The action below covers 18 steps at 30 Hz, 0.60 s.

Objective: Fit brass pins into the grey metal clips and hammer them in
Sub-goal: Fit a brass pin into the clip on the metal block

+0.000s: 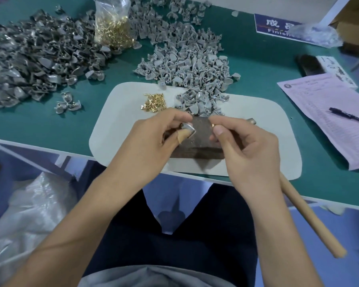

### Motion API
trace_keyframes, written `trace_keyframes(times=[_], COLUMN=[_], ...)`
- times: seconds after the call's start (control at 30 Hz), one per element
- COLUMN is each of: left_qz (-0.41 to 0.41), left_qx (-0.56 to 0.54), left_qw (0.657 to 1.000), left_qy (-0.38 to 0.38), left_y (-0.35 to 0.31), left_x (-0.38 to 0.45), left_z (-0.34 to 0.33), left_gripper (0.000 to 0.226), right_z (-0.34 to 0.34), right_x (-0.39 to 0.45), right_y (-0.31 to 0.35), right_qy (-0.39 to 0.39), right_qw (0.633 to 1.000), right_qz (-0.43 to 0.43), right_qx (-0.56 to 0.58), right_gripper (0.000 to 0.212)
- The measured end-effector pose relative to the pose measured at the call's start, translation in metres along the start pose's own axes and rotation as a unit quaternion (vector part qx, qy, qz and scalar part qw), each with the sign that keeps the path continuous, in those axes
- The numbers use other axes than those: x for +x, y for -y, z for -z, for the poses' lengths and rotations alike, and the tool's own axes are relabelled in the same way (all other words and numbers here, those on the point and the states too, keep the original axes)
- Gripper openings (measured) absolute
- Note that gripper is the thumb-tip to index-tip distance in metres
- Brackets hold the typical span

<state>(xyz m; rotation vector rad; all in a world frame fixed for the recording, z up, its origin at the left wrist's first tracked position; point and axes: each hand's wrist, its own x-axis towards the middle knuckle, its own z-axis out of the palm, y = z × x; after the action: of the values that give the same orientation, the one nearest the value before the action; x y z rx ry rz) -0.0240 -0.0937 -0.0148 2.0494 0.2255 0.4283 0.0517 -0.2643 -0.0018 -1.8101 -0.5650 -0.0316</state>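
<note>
Green table (pixel 50 125), white mat (pixel 116 129) — grey clips (pixel 187 65), brass-gold pins (pixel 153 101).

Pink printed form (pixel 327 112) lay at the table's right, black pen (pixel 349 116) on it. Blue sign (pixel 278 24) stood farther back. Crumpled clear plastic (pixel 29 208) lower left.

Both my forearms are bare right down to the wrists, no sleeves, no watch, no rings, no gloves. On my left hand (pixel 153 137) there's a strip of tan tape (pixel 182 135) wrapped round the thumb tip. My right hand (pixel 243 150) is plain, nails cut short. Down below, dark navy trousers (pixel 195 235) cover my lap, and a grey shirt hem (pixel 153 276) shows at the bottom edge.
</note>
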Motion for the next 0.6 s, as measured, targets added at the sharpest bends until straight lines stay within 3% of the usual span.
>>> trace_keyframes(times=[0.1, 0.2, 0.3, 0.4, 0.6], left_qz=[0.003, -0.042, -0.055, -0.061, -0.053], left_qx=[0.002, 0.097, 0.139, 0.158, 0.137], left_qw=[1.0, 0.994, 0.988, 0.985, 0.989], left_qy=[-0.008, -0.027, -0.033, -0.022, -0.035], left_y=[0.001, 0.002, 0.005, 0.006, 0.006], left_x=[0.0, 0.001, 0.001, 0.0, 0.0], left_z=[-0.004, -0.006, -0.005, -0.004, -0.003], left_gripper=[0.012, 0.009, 0.015, 0.016, 0.011], right_z=[0.001, 0.002, 0.0, -0.003, -0.005], right_x=[0.002, 0.006, 0.01, 0.013, 0.024], right_y=[0.002, 0.002, -0.003, -0.006, -0.002], right_qy=[0.003, 0.011, 0.069, 0.128, 0.174], right_qw=[1.0, 0.997, 0.984, 0.966, 0.94], right_qz=[-0.005, 0.029, 0.065, 0.093, 0.12], right_qx=[-0.005, -0.067, -0.149, -0.203, -0.268], right_gripper=[0.021, 0.015, 0.008, 0.005, 0.002])
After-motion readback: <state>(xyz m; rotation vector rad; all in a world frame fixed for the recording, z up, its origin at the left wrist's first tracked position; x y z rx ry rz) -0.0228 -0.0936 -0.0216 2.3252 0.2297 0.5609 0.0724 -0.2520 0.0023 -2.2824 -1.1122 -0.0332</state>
